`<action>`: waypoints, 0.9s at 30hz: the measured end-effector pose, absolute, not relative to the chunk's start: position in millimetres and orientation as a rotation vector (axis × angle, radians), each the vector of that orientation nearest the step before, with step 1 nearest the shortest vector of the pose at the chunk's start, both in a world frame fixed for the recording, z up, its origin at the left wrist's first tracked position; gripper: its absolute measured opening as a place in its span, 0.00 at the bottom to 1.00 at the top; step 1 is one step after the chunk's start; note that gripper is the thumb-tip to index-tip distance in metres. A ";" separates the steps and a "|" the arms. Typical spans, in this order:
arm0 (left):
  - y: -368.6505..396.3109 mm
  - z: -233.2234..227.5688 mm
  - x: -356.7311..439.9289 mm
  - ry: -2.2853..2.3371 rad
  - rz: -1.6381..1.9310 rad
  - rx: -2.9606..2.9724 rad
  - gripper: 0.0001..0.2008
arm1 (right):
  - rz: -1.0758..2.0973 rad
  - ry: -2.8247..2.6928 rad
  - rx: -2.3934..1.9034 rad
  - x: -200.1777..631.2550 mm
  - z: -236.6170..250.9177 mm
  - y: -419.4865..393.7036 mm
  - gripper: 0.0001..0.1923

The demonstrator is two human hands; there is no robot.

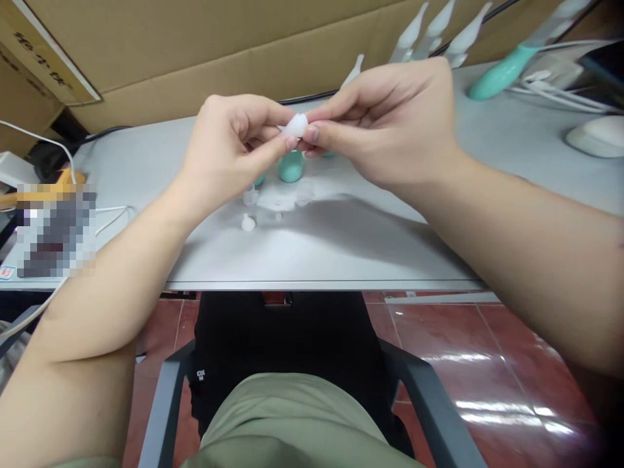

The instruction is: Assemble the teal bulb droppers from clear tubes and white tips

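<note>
— Two hands on one small thing: what are your fingers doing with it?

— Both of your hands meet above the table [341,253]. Your left hand [229,146] pinches the small white cap [296,125] between thumb and forefinger, and your right hand [385,120] pinches the same cap from the other side, its fingertips [312,133] closed right against it. Neither hand is open; the remaining fingers curl loosely in towards the palms.

— And how do your hands and arms sit?

— You hold the cap up in the air, clear of the table, about midway between your hands. Your left forearm comes in from the lower left, your right forearm from the lower right, both angled inward so that the hands come together at the middle. The backs of your hands face the camera.

— What lies under them?

— Just below the cap stands a teal piece [291,167], partly hidden by your fingers. Near it on the table lie a few small white and clear parts [248,223]. Well apart, at the far right, rests a teal and white device [507,68], with a row of white nozzles [433,32] leaning against the cardboard [219,45].
</note>
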State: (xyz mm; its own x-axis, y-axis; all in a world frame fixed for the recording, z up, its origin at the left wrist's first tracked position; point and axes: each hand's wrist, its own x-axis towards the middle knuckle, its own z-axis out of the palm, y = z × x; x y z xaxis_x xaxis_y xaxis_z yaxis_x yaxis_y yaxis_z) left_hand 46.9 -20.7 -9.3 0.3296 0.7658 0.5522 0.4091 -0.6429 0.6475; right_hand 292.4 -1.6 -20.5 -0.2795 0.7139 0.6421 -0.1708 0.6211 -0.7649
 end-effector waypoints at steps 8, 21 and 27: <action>-37.1 0.8 48.7 0.946 1.314 2.322 0.08 | 0.935 -1.717 -0.413 294.1 -19.7 0.4 0.23; -37.3 2.3 48.0 1.098 1.272 2.406 0.14 | 1.031 -1.713 -0.452 290.0 -31.5 15.7 0.21; -38.7 1.9 51.2 1.170 1.306 2.362 0.14 | 0.768 -1.704 -0.499 288.0 -35.1 4.7 0.11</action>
State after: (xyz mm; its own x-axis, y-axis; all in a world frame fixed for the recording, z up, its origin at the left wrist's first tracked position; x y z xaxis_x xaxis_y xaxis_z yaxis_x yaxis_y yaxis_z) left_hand 51.2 -38.7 1.9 0.2965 0.7203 0.6271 0.5440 -0.6671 0.5091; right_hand 288.0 4.7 -35.1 -0.2654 0.6791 0.6844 -0.0628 0.6962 -0.7151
